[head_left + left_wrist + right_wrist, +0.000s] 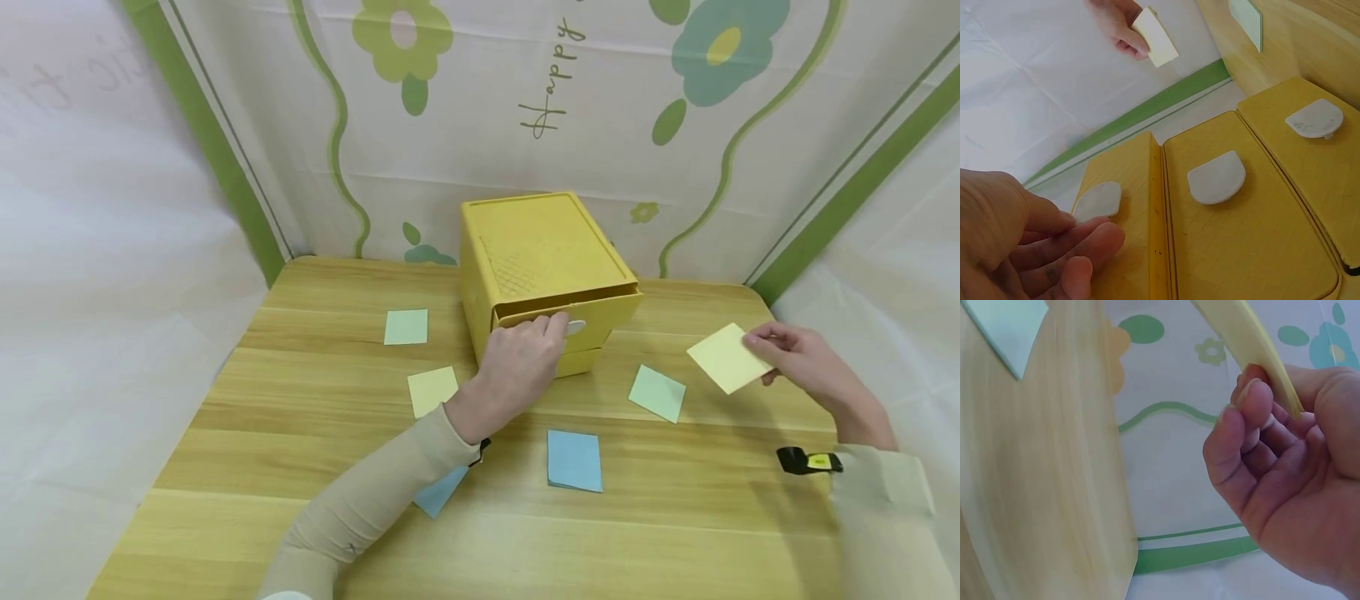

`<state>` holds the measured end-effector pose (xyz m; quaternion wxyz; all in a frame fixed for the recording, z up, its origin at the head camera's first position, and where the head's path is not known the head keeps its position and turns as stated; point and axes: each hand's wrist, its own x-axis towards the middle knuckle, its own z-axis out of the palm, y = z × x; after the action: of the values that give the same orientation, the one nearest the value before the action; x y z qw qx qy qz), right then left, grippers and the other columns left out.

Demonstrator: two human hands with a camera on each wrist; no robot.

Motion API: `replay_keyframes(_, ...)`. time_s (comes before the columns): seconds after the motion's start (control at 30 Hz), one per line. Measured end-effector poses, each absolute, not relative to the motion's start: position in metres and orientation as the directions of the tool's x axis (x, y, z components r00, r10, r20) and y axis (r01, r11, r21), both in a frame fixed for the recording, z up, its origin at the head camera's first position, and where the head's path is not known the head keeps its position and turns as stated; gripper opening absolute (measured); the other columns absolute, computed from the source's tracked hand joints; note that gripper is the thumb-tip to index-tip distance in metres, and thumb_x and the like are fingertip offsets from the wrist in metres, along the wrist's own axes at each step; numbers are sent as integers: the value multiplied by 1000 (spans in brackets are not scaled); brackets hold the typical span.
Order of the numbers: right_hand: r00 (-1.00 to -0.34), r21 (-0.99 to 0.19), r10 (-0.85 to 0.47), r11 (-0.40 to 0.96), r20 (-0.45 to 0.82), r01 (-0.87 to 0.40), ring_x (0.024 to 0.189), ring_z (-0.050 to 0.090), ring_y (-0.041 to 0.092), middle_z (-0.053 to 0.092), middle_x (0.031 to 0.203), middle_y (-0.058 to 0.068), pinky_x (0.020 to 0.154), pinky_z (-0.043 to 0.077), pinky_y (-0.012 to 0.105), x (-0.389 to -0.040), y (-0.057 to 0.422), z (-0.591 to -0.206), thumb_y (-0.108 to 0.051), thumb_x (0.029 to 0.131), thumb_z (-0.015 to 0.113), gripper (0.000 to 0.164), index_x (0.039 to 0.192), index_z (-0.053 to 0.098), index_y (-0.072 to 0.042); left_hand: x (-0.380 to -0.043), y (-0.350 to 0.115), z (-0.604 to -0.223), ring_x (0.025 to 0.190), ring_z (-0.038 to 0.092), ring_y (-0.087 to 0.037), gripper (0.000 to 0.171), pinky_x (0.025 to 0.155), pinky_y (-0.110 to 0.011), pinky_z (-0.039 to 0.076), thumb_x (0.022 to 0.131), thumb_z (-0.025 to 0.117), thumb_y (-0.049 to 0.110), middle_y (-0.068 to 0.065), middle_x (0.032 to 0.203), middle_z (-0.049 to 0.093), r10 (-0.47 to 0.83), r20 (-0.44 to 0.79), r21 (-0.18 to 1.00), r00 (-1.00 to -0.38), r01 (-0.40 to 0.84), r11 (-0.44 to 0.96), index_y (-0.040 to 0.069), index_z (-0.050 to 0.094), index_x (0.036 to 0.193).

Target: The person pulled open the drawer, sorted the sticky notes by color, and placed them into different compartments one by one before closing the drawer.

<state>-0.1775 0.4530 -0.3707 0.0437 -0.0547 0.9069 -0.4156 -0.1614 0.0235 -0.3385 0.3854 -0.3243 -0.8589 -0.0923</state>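
Observation:
A small yellow drawer cabinet [543, 237] stands at the back of the wooden table, its top drawer [611, 315] pulled partly out. My left hand [517, 367] pinches the white handle [1099, 200] of that drawer between thumb and fingers. Two more white handles, the nearer one [1217, 178] among them, show on the lower drawers in the left wrist view. Off to the right and raised above the table, my right hand [802, 362] holds a pad of pale yellow sticky notes [722, 360] by one corner, between thumb and fingers. The pad's layered edge [1254, 347] shows in the right wrist view.
Around the cabinet lie a green pad [406, 327], another green pad [657, 393], a yellow pad [432, 392] and a blue pad [574, 461]. A second blue pad [441, 492] is partly under my left forearm in view. Printed white curtains [480, 150] enclose the table [300, 400].

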Motion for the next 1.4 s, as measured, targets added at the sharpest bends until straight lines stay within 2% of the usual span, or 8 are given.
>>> replay_keyframes(0.17,-999,-743,-47,669,-22,-15,64,61,17,66,77,-5,56,53,31,-182,444,-365,-28,102,52,30,112,57,0,-158,25,-338,48,57,-7,6,36,-18,33,94,60,8,3,67,66,484,740,-134,-466,603,786,10,65,91)
replay_keyframes(0.3,-999,-732,-33,681,-2,-21,63,60,16,67,78,-6,55,53,31,-186,438,-361,-31,102,51,34,114,57,1,-156,25,-338,49,58,-8,11,36,-19,35,96,57,10,3,69,67,486,751,-167,-447,584,795,11,68,92)
replay_keyframes(0.57,-999,-746,-27,664,46,-53,62,60,15,67,79,-11,54,52,29,-191,429,-349,-31,102,51,33,113,58,0,-153,20,-334,41,42,-4,7,36,-17,28,92,59,6,3,64,65,520,697,-127,-494,629,767,8,66,93)
replay_keyframes(0.77,-996,-782,-24,618,83,-80,62,60,12,67,80,-11,54,51,27,-195,416,-338,-30,101,53,28,110,60,-4,-152,21,-333,42,32,-3,6,37,-15,24,92,61,7,4,60,59,526,685,-103,-503,649,754,8,62,86)
replay_keyframes(1.07,-993,-826,-13,555,114,-102,59,60,11,69,78,-11,52,51,26,-203,397,-323,-31,100,55,22,106,63,-12,-144,24,-335,42,46,-2,16,36,-17,33,96,61,13,6,59,59,525,708,-138,-472,637,758,11,59,81)
replay_keyframes(1.17,-991,-885,-12,449,132,-123,57,60,11,69,76,-7,50,50,25,-205,389,-317,-27,99,58,19,104,65,-11,-141,24,-334,43,49,-3,17,36,-16,33,97,60,15,6,60,59,537,696,-149,-476,636,757,11,59,81)
replay_keyframes(1.3,-989,-972,-22,181,149,-151,57,60,12,70,76,1,48,49,23,-210,375,-307,-18,96,62,14,100,67,-5,-135,25,-333,44,51,-3,16,36,-17,34,97,59,15,7,60,58,554,685,-178,-473,628,757,12,58,81)
replay_keyframes(1.4,-988,-988,-41,12,150,-151,58,61,13,71,78,4,48,49,22,-213,363,-298,-13,95,63,12,98,68,-2,-131,25,-332,44,50,-3,17,36,-17,33,97,58,14,7,60,57,562,677,-185,-475,629,755,13,57,80)
